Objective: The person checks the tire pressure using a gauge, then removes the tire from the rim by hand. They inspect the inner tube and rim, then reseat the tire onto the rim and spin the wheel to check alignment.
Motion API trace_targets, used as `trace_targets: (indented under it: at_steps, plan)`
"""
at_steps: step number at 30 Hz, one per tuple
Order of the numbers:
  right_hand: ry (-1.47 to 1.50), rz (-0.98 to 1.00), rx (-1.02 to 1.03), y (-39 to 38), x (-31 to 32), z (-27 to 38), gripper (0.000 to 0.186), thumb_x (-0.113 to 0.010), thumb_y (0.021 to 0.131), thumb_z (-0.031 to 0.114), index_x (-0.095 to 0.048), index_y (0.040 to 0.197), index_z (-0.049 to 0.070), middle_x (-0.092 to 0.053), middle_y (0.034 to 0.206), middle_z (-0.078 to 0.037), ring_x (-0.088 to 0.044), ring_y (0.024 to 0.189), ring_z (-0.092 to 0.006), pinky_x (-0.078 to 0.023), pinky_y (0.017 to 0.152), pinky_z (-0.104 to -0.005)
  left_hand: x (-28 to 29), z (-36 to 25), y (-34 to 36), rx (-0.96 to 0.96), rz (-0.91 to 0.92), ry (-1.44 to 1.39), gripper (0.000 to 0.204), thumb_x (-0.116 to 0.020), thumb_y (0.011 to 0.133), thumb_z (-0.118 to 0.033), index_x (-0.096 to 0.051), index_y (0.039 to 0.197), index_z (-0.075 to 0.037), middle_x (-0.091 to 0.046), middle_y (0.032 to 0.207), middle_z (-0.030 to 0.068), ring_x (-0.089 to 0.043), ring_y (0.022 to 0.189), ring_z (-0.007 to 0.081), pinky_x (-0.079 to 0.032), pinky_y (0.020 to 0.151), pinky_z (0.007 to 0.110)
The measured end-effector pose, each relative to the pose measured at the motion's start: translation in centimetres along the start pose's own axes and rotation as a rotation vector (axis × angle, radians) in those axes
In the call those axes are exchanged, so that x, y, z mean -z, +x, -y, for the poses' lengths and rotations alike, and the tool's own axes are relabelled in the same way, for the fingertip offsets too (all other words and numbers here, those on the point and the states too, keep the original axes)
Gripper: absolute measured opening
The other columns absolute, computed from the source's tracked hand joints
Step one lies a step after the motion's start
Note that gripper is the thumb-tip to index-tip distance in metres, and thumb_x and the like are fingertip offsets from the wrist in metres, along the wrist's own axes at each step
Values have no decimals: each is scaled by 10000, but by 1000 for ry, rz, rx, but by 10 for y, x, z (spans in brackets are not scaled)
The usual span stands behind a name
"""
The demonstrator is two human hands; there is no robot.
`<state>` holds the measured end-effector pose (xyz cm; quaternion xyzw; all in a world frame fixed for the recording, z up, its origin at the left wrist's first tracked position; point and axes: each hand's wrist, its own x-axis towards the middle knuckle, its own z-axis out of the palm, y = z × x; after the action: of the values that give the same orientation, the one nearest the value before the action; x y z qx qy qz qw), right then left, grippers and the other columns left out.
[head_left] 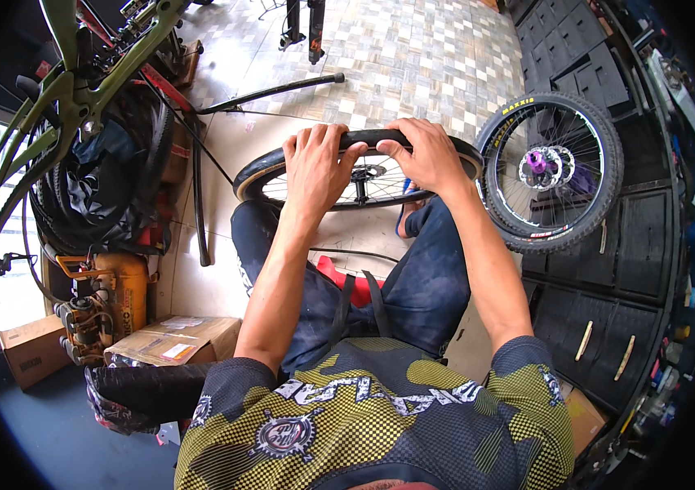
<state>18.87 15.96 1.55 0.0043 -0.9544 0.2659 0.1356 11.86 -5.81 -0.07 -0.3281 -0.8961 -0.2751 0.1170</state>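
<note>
A bicycle wheel [361, 191] with a black tyre [370, 139] is held tilted in front of my knees, its hub and spokes showing between my arms. My left hand [315, 166] is closed over the tyre left of the middle, the fingers lying across the top and the thumb toward the inner side. On the right of the middle, my right hand [429, 155] grips the same tyre in a like way, its thumb pointing at the other thumb. The undersides of the fingers are hidden. Part of a tan sidewall shows at the wheel's left end.
To the right, a second wheel with a knobby tyre [606, 143] and purple hub leans against black drawers [596, 318]. An olive bicycle frame [111, 102] hangs at upper left above black stand legs [274, 94]. An orange compressor [124, 282] and a cardboard box [210, 331] stand at left.
</note>
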Motion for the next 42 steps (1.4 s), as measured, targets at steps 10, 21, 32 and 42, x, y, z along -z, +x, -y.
trace_targets:
  at_steps: [10, 21, 32, 42]
  plan:
    - [-71, -149, -5, 6, -20, 3, 462, -640, 1018, 530, -723, 1128, 90, -741, 1030, -83, -673, 1030, -305, -464, 940, -456, -11, 2, 15, -45, -47, -39, 377, -713, 1001, -402, -691, 1174, -68, -689, 1059, 107, -628, 1036, 324, -436, 962, 466]
    - [-94, -260, -40, 7, -35, 12, 325, -712, 983, 422, -723, 1091, 116, -705, 974, -78, -642, 990, -327, -444, 972, -466, -20, 0, 16, 14, -65, -96, 323, -728, 999, -387, -683, 1144, -103, -659, 1015, 97, -601, 994, 321, -406, 946, 463]
    - [-79, -223, 1, -1, -22, 17, 551, -512, 1094, 566, -753, 965, 88, -744, 922, -89, -674, 907, -308, -462, 858, -449, -4, -1, -1, -57, -111, -201, 288, -616, 1074, -303, -669, 1205, -52, -686, 1052, 140, -628, 1049, 345, -409, 993, 487]
    - [-217, -206, 51, 36, -40, 18, 480, -484, 1096, 327, -722, 778, 55, -735, 779, -181, -704, 806, -399, -564, 778, -530, -21, 2, 29, -43, -209, 58, 353, -554, 1066, -265, -650, 809, -42, -688, 807, 178, -673, 809, 389, -504, 781, 504]
